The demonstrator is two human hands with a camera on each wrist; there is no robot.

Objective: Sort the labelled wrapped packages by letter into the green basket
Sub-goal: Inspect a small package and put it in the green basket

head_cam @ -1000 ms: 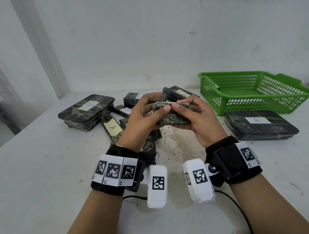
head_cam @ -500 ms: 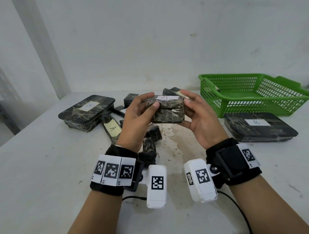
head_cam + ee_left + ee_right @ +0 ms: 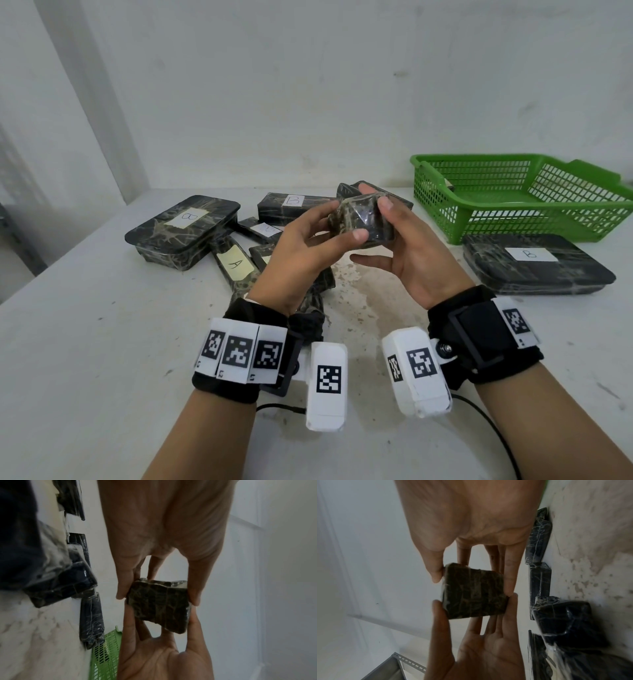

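Above the table (image 3: 102, 342), between your two hands, you hold a small wrapped package (image 3: 363, 224) in the air. Your left hand (image 3: 301, 250) pinches it by thumb and fingertips on one side, and your right hand (image 3: 411, 253) grips the other side likewise. It is a blocky, dark, marbled parcel under glossy clear film, tilted, with no label facing you. Off to your right, well apart, sits the green basket (image 3: 513, 219).
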